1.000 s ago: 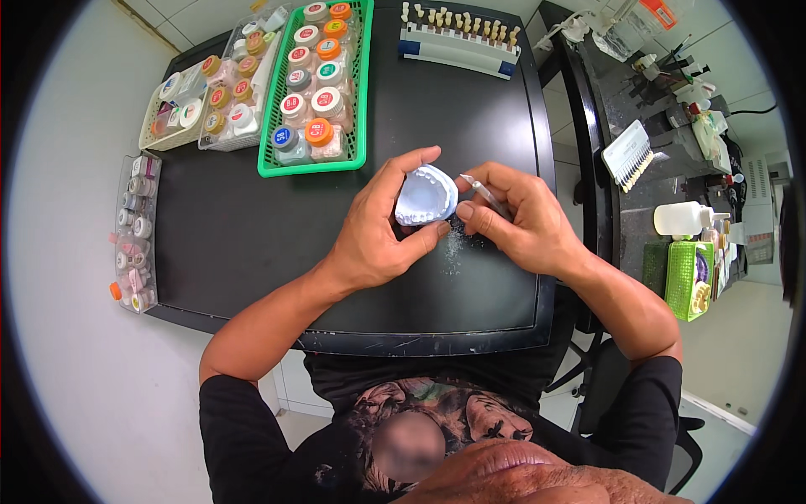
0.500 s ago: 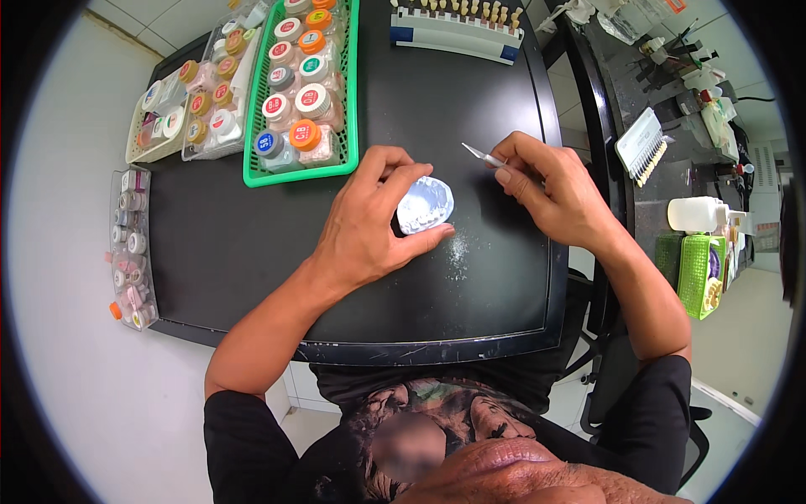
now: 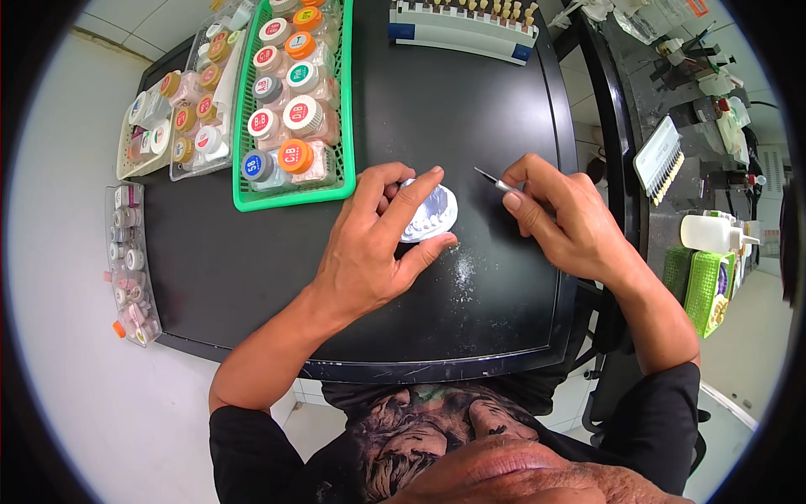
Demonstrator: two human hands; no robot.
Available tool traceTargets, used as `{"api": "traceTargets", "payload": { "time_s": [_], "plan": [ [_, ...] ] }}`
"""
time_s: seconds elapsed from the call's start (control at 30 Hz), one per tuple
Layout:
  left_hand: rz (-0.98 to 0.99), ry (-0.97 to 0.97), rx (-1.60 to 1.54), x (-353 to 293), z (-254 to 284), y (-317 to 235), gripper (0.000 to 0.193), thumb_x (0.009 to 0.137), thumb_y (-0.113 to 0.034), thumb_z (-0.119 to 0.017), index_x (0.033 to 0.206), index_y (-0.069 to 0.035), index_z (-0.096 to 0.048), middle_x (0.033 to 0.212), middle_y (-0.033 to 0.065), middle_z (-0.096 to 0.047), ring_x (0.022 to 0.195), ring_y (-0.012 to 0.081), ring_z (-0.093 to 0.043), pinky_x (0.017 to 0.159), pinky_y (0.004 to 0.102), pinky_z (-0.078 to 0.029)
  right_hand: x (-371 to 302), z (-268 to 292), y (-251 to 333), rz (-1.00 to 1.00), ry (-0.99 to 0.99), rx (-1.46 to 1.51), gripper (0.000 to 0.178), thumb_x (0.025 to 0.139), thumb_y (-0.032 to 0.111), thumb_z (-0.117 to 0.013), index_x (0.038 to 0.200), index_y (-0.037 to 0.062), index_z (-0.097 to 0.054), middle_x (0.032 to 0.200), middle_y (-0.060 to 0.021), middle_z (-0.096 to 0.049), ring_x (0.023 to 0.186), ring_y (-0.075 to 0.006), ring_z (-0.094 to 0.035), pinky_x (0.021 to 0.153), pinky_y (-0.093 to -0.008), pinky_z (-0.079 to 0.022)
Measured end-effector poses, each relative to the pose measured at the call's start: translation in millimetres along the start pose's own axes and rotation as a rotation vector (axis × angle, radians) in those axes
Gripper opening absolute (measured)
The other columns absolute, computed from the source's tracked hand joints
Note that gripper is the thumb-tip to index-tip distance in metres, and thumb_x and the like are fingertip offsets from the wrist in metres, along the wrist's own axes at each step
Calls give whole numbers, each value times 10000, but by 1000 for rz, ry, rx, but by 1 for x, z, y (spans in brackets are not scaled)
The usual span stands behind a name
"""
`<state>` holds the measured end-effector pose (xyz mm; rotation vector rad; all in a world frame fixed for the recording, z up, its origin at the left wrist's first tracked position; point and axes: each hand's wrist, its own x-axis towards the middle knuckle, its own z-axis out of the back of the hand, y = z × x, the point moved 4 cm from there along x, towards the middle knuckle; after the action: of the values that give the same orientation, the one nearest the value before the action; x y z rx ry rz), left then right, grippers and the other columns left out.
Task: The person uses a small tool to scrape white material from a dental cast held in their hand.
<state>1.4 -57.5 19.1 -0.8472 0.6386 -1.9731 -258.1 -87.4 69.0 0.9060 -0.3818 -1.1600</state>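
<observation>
My left hand [image 3: 369, 239] grips a pale plaster dental cast [image 3: 438, 210], its fingers over the far side and its thumb at the near edge. The row of teeth on the cast faces up and toward me, while its left side is hidden under my fingers. To the right, apart from the cast, my right hand [image 3: 562, 214] pinches a slim knife [image 3: 495, 180] like a scalpel, with its narrow blade pointing left and away from me. White plaster shavings [image 3: 463, 273] lie on the black table just below the cast.
A green basket [image 3: 346, 168] of capped jars stands at the far left, beside clear trays [image 3: 189, 160] of more jars. At the table's far edge is a tooth shade rack [image 3: 462, 32]. A side counter on the right holds another shade guide [image 3: 659, 160] and a white bottle [image 3: 709, 233].
My left hand has tilted the cast, so its teeth show more. The knife's blade has turned and looks darker. The whole view has shifted slightly.
</observation>
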Motion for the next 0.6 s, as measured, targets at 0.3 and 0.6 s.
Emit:
{"api": "traceTargets", "payload": {
  "time_s": [0.3,0.6],
  "plan": [
    [-18,36,114,2,1,-4,747,891,-254,-1022,1562,-55,-761,1428,188,-677,1206,362,-673,1006,452,-580,-5,-13,-3,163,59,-256,158,1135,182,-750,1144,45,-672,753,-204,-729,746,-480,-750,654,-579,-538],
    [-31,52,82,4,-1,-6,724,867,-181,-1012,1540,-48,-778,1467,201,-679,1238,375,-669,1050,459,-582,-6,-18,3,199,80,-362,204,1119,173,-759,1097,50,-598,747,-174,-693,780,-468,-754,637,-576,-526]
  ]
}}
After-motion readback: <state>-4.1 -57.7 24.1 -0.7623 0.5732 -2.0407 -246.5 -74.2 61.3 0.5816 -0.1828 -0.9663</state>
